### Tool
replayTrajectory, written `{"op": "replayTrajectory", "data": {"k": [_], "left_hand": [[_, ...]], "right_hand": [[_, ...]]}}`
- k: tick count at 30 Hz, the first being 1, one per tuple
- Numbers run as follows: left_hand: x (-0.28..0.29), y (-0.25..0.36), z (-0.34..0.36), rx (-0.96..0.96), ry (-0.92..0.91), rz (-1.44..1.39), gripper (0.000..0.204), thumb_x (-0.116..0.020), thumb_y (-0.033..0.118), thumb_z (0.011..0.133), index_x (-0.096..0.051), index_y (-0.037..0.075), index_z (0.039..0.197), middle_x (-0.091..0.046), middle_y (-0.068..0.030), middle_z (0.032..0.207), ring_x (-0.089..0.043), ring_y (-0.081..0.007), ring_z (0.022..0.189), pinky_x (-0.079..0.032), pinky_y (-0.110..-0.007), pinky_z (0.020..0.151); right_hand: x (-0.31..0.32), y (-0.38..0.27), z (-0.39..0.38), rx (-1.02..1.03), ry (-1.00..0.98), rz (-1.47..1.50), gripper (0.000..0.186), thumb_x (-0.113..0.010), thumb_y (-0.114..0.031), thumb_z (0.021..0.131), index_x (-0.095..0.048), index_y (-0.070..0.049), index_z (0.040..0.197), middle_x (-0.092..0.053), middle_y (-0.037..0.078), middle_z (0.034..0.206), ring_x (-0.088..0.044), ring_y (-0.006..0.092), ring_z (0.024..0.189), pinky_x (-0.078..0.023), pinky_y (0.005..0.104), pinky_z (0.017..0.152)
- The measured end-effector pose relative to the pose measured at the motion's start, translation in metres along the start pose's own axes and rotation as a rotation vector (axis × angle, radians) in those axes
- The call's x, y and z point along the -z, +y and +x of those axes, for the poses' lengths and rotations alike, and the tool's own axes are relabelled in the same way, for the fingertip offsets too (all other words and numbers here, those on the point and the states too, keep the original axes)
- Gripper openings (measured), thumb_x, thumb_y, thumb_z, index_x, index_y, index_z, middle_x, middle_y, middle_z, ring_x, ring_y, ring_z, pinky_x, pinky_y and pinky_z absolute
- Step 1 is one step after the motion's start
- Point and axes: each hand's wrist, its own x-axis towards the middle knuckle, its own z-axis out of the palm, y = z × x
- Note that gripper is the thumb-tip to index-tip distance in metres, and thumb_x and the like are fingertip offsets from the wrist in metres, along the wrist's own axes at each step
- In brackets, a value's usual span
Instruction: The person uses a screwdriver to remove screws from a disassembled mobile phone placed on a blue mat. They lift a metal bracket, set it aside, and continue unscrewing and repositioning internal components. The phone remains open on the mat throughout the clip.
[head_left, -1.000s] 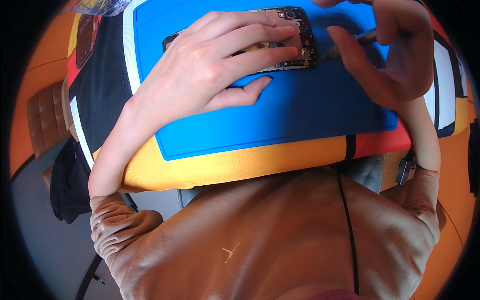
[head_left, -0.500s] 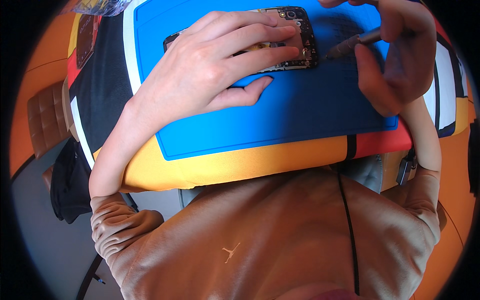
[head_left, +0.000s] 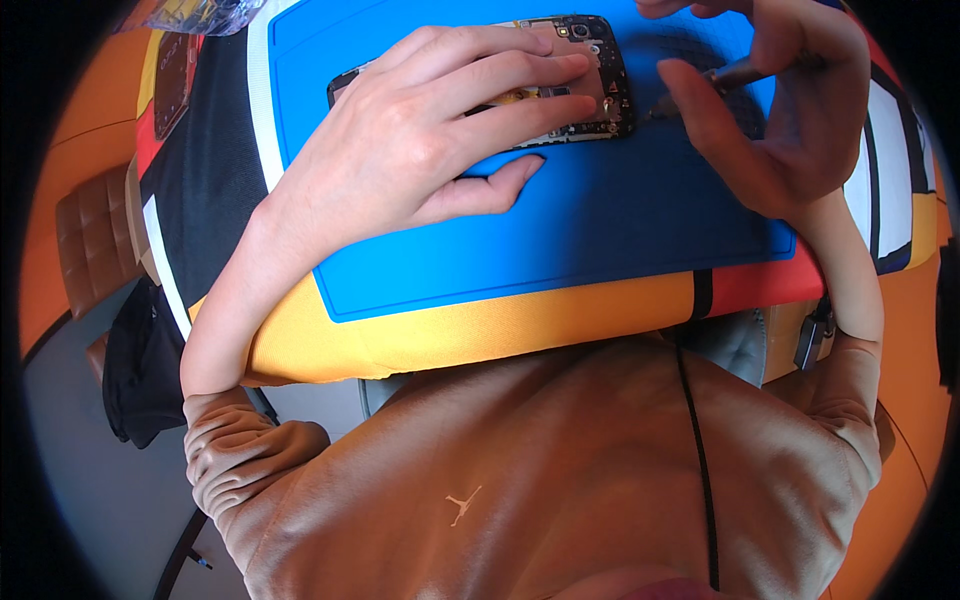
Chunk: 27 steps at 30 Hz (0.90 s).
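A smartphone with its back off (head_left: 617,90), its dark frame and inner parts bare, lies on a blue work mat (head_left: 460,262). Spread over it is my left hand (head_left: 425,125), fingers outstretched on the phone and thumb resting on the mat just below it. My right hand (head_left: 800,130) grips a slim dark screwdriver (head_left: 735,76), which slants down to the left. Its tip is over the mat just right of the phone's edge, apart from the phone; contact with the mat cannot be made out. Part of the phone is hidden beneath my left hand.
Beyond the mat's left edge lies a dark phone-shaped panel (head_left: 173,85), near a clear plastic bag (head_left: 205,14). A patterned cloth (head_left: 480,335) covers the table under the mat. A brown chair (head_left: 95,240) and black fabric (head_left: 145,370) are at the left.
My right thumb has lifted up and left along the screwdriver. The screwdriver's tip stays near the same spot; my left hand and the phone have hardly moved.
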Motion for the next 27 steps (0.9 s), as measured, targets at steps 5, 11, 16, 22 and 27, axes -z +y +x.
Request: {"op": "replayTrajectory", "data": {"k": [5,11,16,22,27], "left_hand": [[0.000,0.001,0.000,0.014,-0.008,0.004,0.045,-0.075,0.015,0.079,-0.074,0.010,0.123,-0.067,-0.0093,0.133,-0.061,-0.0284,0.128,-0.051,-0.040,0.099],[0.000,0.001,0.000,0.013,-0.008,0.009,0.045,-0.075,0.015,0.078,-0.074,0.010,0.124,-0.067,-0.0090,0.133,-0.061,-0.0281,0.127,-0.051,-0.040,0.100],[0.000,0.000,0.000,0.004,0.001,0.000,0.045,-0.075,0.016,0.079,-0.074,0.010,0.124,-0.067,-0.0088,0.134,-0.061,-0.0283,0.127,-0.051,-0.041,0.100],[0.001,0.000,-0.001,0.003,-0.010,0.001,0.045,-0.075,0.017,0.080,-0.074,0.010,0.124,-0.067,-0.0088,0.135,-0.060,-0.0282,0.129,-0.050,-0.041,0.101],[0.000,0.000,0.000,0.004,-0.009,0.004,0.046,-0.075,0.017,0.079,-0.074,0.011,0.125,-0.067,-0.0088,0.135,-0.060,-0.0282,0.129,-0.050,-0.041,0.101]], "right_hand": [[-0.005,0.000,-0.001,0.012,-0.005,0.009,0.035,-0.072,0.001,0.071,-0.041,-0.007,0.086,-0.065,0.025,0.108,-0.063,0.0186,0.087,-0.055,0.0277,0.081],[-0.003,-0.004,0.000,-0.006,-0.045,0.055,0.037,-0.071,0.000,0.069,-0.040,-0.006,0.089,-0.064,0.026,0.109,-0.059,0.0114,0.070,-0.052,0.0230,0.069],[-0.015,-0.016,-0.003,-0.194,0.162,0.159,0.040,-0.070,0.005,0.070,-0.039,-0.007,0.093,-0.064,0.027,0.108,-0.056,0.0082,0.063,-0.049,0.0196,0.065],[0.000,-0.020,0.001,-0.106,-0.066,-0.008,0.043,-0.068,0.007,0.070,-0.037,-0.006,0.098,-0.064,0.028,0.111,-0.051,0.0062,0.059,-0.047,0.0175,0.063],[-0.010,-0.011,0.006,-0.049,0.011,0.091,0.043,-0.069,0.008,0.071,-0.037,-0.007,0.097,-0.064,0.028,0.111,-0.053,0.0055,0.059,-0.046,0.0176,0.061]]}}
